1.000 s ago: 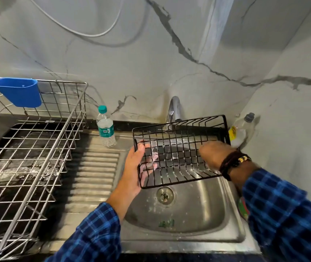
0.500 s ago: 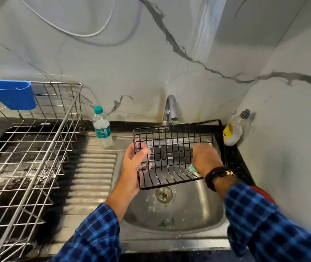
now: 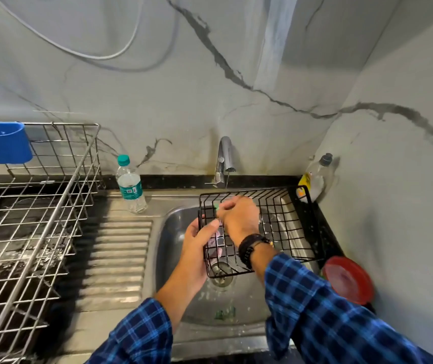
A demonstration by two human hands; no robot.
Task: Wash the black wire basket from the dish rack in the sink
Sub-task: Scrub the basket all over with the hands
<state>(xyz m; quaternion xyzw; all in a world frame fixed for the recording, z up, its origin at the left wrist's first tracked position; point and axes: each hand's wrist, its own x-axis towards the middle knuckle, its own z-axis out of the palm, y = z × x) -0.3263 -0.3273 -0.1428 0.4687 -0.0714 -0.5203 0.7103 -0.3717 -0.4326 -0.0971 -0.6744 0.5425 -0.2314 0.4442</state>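
The basket (image 3: 289, 227) hangs tilted over the sink (image 3: 173, 232), below the tap (image 3: 224, 158). The left hand (image 3: 197, 248) grips its left edge. The right hand (image 3: 239, 216) is inside it, fingers curled round something green, perhaps a scrubber (image 3: 216, 206). The rack (image 3: 39, 206) stands well left.

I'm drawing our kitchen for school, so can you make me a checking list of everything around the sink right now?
Surface: steel sink, with a ridged drainboard to its left.
Job's things: black basket, held tilted over the sink; rack on the left.
Clutter: water bottle, soap bottle in the corner, red disc on the right, blue cup on the rack.
Hands: left hand grips the basket's left edge; right hand is inside the basket, curled round a small green thing.
Cables: white cable looping on the wall.
Surroundings: tap, veined wall.
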